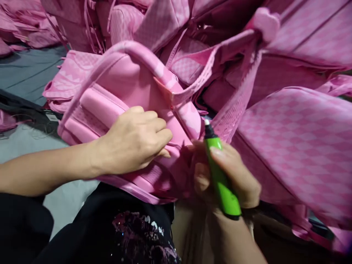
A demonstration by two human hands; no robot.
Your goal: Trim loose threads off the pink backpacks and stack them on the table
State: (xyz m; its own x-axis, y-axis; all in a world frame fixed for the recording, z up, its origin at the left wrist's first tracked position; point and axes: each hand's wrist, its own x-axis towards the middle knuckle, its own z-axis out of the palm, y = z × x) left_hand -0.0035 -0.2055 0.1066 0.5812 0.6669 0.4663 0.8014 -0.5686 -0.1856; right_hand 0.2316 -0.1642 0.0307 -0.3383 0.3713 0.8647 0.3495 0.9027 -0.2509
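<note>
A pink backpack lies tilted in front of me, its padded back panel facing up. My left hand is closed on the padding near the middle of that panel, fingertips curled under and partly hidden. In my right hand is a green marker pen with a black collar and a pale tip pointing up and away. The fingers of that hand are close to the backpack's right edge; whether they also grip it I cannot tell. A shoulder strap rises from the backpack toward the upper right.
More pink backpacks are piled behind. A large checkered backpack stands close on the right, beside my right hand. At the left, a folded pink piece lies by a grey-green surface with a dark edge.
</note>
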